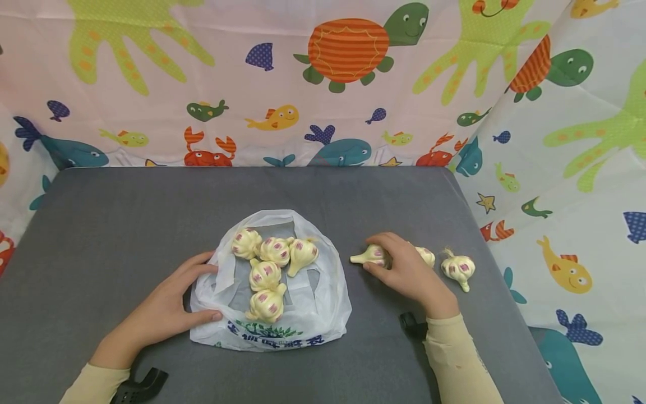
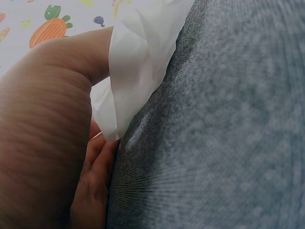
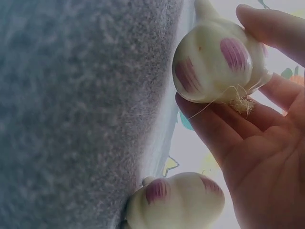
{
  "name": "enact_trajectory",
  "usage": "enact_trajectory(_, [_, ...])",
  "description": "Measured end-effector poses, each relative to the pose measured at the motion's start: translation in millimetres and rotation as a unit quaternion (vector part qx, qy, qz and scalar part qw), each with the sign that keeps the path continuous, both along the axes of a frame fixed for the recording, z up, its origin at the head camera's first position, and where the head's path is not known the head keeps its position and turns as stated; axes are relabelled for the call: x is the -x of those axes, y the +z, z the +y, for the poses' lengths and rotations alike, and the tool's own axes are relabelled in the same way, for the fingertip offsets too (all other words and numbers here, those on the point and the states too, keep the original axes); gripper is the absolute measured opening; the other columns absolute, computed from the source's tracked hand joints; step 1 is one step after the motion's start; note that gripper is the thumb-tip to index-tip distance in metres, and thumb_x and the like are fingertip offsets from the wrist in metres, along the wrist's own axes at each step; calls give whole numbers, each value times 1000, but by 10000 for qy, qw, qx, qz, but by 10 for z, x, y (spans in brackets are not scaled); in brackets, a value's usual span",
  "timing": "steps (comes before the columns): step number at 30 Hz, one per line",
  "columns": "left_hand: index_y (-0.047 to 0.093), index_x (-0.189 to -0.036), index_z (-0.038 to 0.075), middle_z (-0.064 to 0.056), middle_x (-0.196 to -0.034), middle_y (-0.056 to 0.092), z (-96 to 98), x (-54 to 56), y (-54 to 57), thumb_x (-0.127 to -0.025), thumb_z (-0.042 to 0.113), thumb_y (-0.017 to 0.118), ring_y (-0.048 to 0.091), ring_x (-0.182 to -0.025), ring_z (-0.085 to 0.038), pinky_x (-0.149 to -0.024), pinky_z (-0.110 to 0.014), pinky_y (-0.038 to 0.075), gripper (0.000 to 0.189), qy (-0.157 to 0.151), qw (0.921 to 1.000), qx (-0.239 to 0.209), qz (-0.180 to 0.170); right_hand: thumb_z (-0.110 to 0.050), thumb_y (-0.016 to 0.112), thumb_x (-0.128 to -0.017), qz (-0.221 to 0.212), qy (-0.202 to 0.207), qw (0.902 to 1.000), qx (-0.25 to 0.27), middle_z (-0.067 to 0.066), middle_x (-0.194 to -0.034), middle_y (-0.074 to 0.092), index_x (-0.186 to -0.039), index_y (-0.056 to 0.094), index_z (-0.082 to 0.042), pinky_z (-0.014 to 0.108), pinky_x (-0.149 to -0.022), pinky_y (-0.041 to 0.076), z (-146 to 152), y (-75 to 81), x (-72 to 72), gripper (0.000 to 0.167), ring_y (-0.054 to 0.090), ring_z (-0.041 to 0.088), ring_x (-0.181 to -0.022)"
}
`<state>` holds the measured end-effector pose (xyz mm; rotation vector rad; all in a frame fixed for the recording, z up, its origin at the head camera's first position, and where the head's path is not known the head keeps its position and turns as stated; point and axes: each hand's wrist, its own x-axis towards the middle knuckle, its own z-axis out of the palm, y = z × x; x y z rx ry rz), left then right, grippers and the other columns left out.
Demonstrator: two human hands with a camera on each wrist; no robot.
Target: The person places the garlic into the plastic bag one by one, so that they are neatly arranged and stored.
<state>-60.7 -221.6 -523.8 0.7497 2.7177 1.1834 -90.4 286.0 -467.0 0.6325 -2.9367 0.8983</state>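
Note:
A white plastic bag (image 1: 328, 303) lies spread with its mouth facing up, several garlic bulbs (image 1: 266, 306) inside it. At its left edge my left hand (image 1: 164, 306) holds the rim, thumb and fingers spread apart along it; the left wrist view shows the thin plastic (image 2: 136, 67) between them. To the right of the bag, my right hand (image 1: 411, 275) grips a garlic bulb (image 1: 372, 255) between thumb and fingers, its stem pointing left. Behind that hand another garlic bulb (image 1: 426, 256) is partly hidden. A further garlic bulb (image 1: 458, 268) lies at the right.
The grey table (image 1: 126, 224) carries everything. A cloth printed with sea animals (image 1: 348, 50) hangs along its back and sides. Black strap parts (image 1: 146, 386) show beneath the wrists.

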Motion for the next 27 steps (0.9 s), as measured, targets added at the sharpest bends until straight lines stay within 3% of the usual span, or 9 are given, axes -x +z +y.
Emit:
enact_trajectory(11, [59,-146,25,-2,-170,41,-23,-1,-5,-82,45,98,44,-148,-30,-110,-6,19,77,-11,10000,-62,12,-23,86,-95,-28,40,10000,18,10,-133,70,-135,71,-5,51,-104,53,0,99,50,46,65,25,-121])
enact_trajectory(27, [59,-147,26,1,-171,39,-16,-2,-7,-82,48,98,43,-150,-29,-112,-9,21,79,58,9999,34,-101,-23,87,-94,287,204,9994,-71,7,-132,70,-134,71,-5,51,-101,54,-61,174,109,46,66,25,-120])
